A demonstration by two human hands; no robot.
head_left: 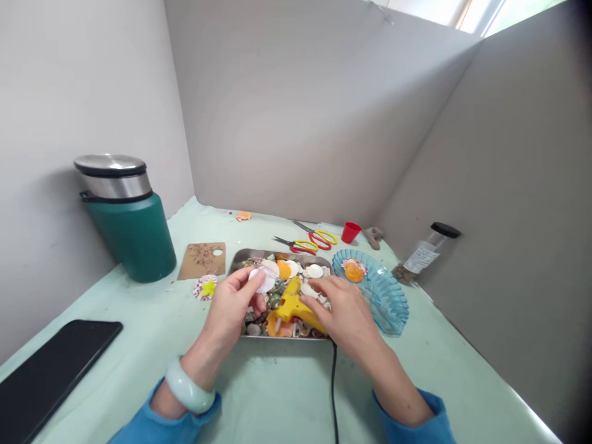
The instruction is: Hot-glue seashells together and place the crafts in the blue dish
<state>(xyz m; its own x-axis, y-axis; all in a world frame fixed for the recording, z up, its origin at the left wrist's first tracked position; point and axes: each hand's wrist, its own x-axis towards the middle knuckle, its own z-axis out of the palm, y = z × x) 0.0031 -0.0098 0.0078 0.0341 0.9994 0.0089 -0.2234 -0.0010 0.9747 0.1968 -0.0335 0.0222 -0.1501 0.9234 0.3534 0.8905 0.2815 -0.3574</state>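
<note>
Left hand fingers pinch shell over tray, midway between table side edges; right hand fingers half spread by gun, nothing visibly held; loose pinch could drop shell, snagged cord could drag gun.

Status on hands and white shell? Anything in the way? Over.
Left hand pinching white shell. Right hand open, nothing visibly held. Yellow glue gun lies over metal tray's contents, partly covering them.

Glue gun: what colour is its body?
The glue gun has a yellow body; see the head view.
</note>
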